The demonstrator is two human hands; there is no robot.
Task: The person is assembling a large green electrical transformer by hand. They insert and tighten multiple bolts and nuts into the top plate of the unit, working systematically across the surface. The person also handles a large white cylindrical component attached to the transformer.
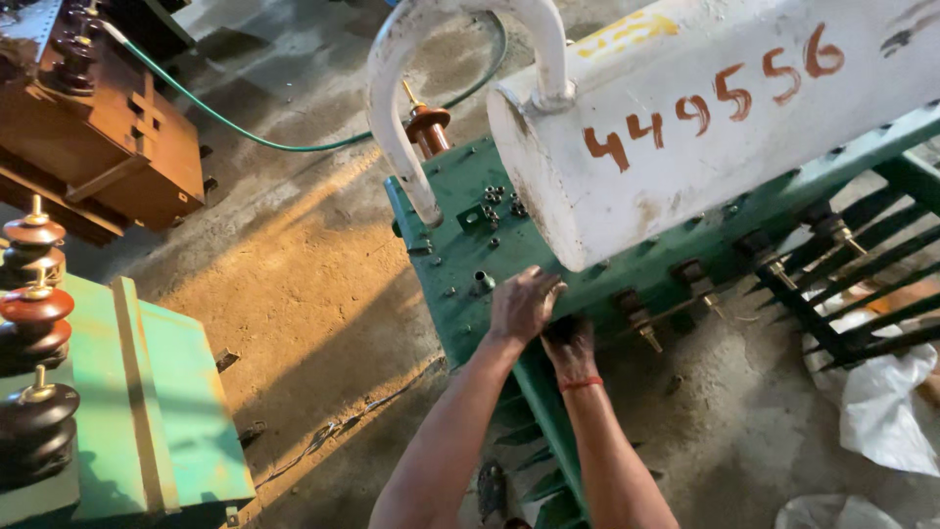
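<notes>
The green transformer lid (460, 284) is lying under our left hand (524, 304), which is resting curled on its edge, while our right hand (570, 343) is gripping a dark fitting (563, 328) just below, beside brass studs (646, 333).

Green transformer lid (460, 264), white cylindrical tank (705, 127) with red-brown painted digits, red thread bracelet (581, 383) on right wrist, green hose (245, 132) far left, brown insulators (34, 313) near left.
</notes>
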